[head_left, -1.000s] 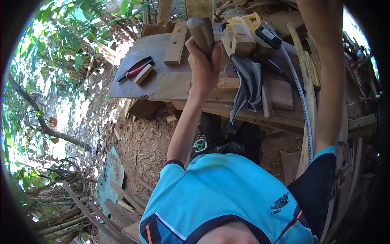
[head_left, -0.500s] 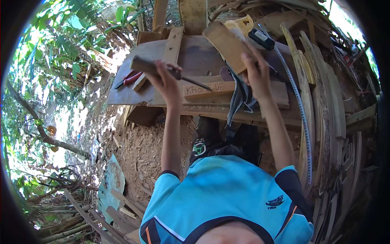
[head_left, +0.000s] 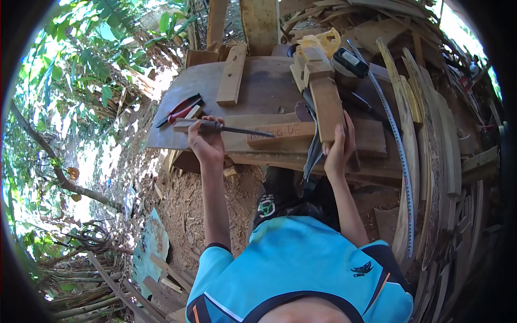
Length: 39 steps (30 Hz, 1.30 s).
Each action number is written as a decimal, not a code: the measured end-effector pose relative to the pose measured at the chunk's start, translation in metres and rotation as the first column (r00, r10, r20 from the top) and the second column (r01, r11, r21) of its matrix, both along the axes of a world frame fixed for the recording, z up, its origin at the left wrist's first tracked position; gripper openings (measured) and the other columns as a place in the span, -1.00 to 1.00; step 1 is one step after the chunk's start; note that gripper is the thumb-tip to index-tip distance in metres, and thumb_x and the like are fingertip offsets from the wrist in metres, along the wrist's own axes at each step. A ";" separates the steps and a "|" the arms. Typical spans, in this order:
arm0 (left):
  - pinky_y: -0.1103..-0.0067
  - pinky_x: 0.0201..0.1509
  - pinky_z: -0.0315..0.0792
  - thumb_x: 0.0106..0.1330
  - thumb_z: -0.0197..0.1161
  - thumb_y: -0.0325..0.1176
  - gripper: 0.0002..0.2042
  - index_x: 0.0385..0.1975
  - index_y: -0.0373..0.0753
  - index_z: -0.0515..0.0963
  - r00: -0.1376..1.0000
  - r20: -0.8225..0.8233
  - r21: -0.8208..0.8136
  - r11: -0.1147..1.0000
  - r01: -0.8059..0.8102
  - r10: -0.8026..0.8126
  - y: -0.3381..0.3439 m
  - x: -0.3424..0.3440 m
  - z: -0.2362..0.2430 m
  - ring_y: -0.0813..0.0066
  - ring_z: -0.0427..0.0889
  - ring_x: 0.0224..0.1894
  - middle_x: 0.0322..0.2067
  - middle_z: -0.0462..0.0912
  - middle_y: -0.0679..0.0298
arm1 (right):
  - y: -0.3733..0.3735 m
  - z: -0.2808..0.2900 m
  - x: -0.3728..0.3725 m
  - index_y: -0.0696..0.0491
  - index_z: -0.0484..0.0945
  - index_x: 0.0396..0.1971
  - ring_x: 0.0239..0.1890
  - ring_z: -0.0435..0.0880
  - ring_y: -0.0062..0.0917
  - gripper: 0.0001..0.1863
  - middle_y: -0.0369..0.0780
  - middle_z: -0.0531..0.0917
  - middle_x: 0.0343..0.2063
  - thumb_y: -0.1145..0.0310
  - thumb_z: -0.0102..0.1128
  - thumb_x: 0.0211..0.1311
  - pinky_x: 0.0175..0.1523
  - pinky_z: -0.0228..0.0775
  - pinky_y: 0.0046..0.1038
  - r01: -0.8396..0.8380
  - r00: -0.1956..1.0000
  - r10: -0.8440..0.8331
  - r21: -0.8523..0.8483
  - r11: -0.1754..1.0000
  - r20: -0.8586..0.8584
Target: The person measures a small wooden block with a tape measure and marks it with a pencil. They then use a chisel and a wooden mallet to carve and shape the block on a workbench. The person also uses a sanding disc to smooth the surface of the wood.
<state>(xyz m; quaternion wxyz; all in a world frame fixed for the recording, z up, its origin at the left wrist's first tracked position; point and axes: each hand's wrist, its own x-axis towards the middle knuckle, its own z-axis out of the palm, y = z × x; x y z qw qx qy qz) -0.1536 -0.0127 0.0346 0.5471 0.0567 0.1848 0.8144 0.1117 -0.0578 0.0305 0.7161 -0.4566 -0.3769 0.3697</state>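
Observation:
My left hand (head_left: 206,141) is closed round the wooden handle of a chisel-like tool (head_left: 242,131). Its long, thin metal shaft points right, over a short wooden piece (head_left: 283,134) with handwritten letters. That piece lies on a plank (head_left: 371,137) along the near side of the workbench (head_left: 264,81). My right hand (head_left: 340,145) grips the near end of a thick wooden block (head_left: 327,110). The block's far end meets smaller wood pieces (head_left: 318,62); whether it rests on them I cannot tell. A dark cloth strip (head_left: 314,153) hangs beside the block.
Red-handled pliers (head_left: 183,110) lie at the bench's left, near a short board (head_left: 232,75). A black tape measure (head_left: 351,63) sits at the back right, its blade (head_left: 396,129) drawn out toward me. Long wood strips (head_left: 425,140) fill the right side. Yellow plastic (head_left: 323,40) lies behind.
My left hand has moved left and down with the chisel-like tool, its shaft now nearly level. My right hand has come down and nearer with the block, which has swung more upright in view.

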 end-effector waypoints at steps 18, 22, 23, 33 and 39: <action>0.31 -0.15 0.38 0.06 0.21 -0.27 -0.70 -0.31 -0.36 0.46 -0.576 -0.786 0.085 0.963 0.255 0.223 0.093 0.079 0.013 -0.03 0.49 -0.23 -0.35 0.52 -0.11 | 0.012 -0.055 0.026 0.17 0.36 -0.07 -0.60 0.43 -0.67 -0.66 -0.18 0.53 -0.37 0.33 -0.13 0.20 -0.66 0.18 -0.66 0.267 0.813 -0.366 0.268 0.926 0.452; 0.33 -0.13 0.34 0.10 0.18 -0.23 -0.68 -0.23 -0.32 0.47 -0.452 -0.790 0.032 0.765 0.643 0.413 0.039 0.073 0.027 0.04 0.46 -0.22 -0.32 0.50 0.02 | 0.000 -0.042 0.023 0.21 0.36 -0.09 -0.30 0.56 -0.51 -0.68 -0.11 0.58 -0.35 0.36 -0.10 0.20 -0.19 0.38 -0.49 0.225 0.923 -0.231 0.054 0.973 0.309; 0.34 -0.10 0.33 0.11 0.18 -0.23 -0.66 -0.18 -0.31 0.44 -0.553 -0.728 0.000 0.807 0.591 0.405 0.027 0.073 0.023 0.08 0.45 -0.19 -0.28 0.48 0.05 | 0.001 -0.045 0.024 0.21 0.36 -0.09 -0.32 0.56 -0.52 -0.68 -0.12 0.57 -0.36 0.36 -0.10 0.20 -0.20 0.38 -0.50 0.221 0.919 -0.228 0.059 0.973 0.320; 0.65 -0.25 0.37 0.18 0.14 -0.38 -0.68 -0.08 -0.23 0.29 0.373 -0.909 -0.050 0.938 0.344 -0.185 0.004 0.058 0.031 0.57 0.43 -0.31 -0.33 0.41 0.32 | -0.001 -0.043 0.025 0.16 0.32 -0.05 -0.69 0.37 -0.75 -0.67 -0.22 0.50 -0.38 0.33 -0.12 0.22 -0.73 0.13 -0.71 0.156 0.956 -0.168 0.070 0.985 0.241; 0.64 -0.30 0.43 0.07 0.27 -0.40 -0.55 -0.07 -0.27 0.23 0.141 -0.988 0.099 0.963 0.250 0.065 -0.004 0.067 -0.007 0.52 0.50 -0.26 -0.29 0.44 0.27 | -0.005 -0.037 0.021 0.16 0.33 -0.07 -0.77 0.35 -0.77 -0.68 -0.26 0.50 -0.55 0.34 -0.08 0.21 -0.75 0.13 -0.69 0.108 0.983 -0.115 0.055 0.993 0.142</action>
